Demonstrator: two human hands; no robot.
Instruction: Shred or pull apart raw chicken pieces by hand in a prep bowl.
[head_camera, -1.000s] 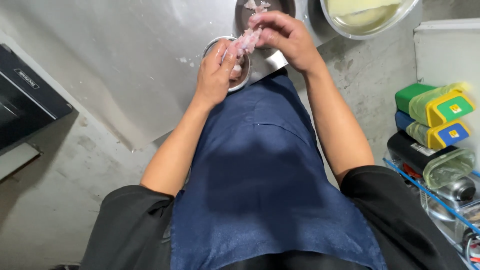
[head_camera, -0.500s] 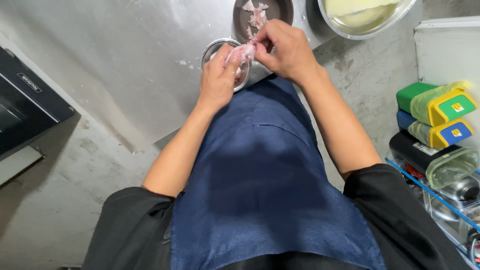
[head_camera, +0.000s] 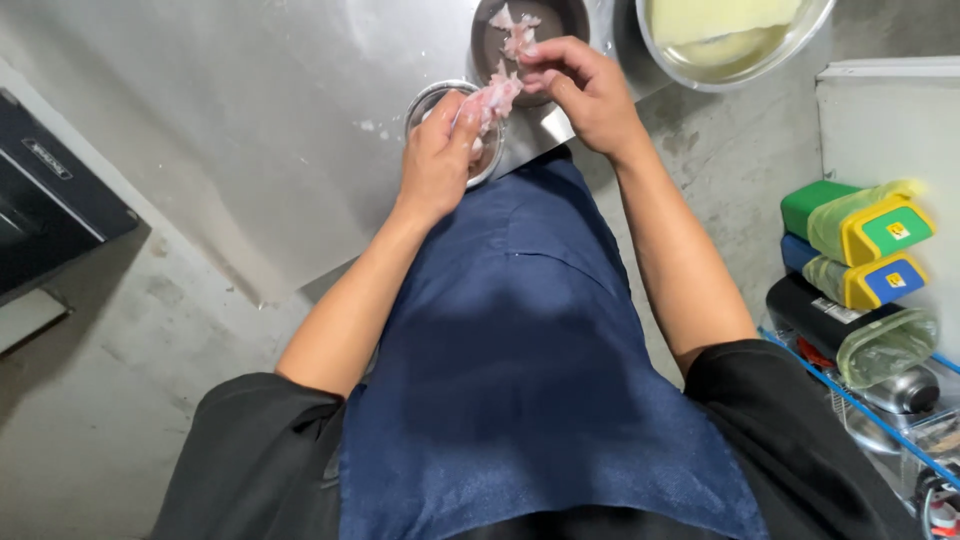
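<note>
Your left hand (head_camera: 436, 160) and right hand (head_camera: 585, 90) meet over the near edge of the stainless-steel worktop (head_camera: 250, 130), sharing one pale pink strip of raw meat (head_camera: 495, 97). The left thumb and fingers are pinched on its lower end, above the small round glass bowl (head_camera: 425, 100) at the edge; the right fingertips are curled together and nip its upper end, beside the dark round metal bowl (head_camera: 545, 20) that holds more pink pieces. Further along the worktop's far edge, towards its right corner, sits a wide steel basin of pale yellowish liquid (head_camera: 735, 40). Your dark blue apron (head_camera: 520, 380) hangs down the middle of the view. Off the worktop, on your right, stands a stack of rectangular boxes — a green one with a yellow end (head_camera: 860, 220) on top, a blue one with a yellow end (head_camera: 865, 275) under it, then a black container (head_camera: 815, 320) — each partly wrapped in thin greenish plastic film. At your left, a black appliance (head_camera: 45, 210) sits by the worktop's left corner.
</note>
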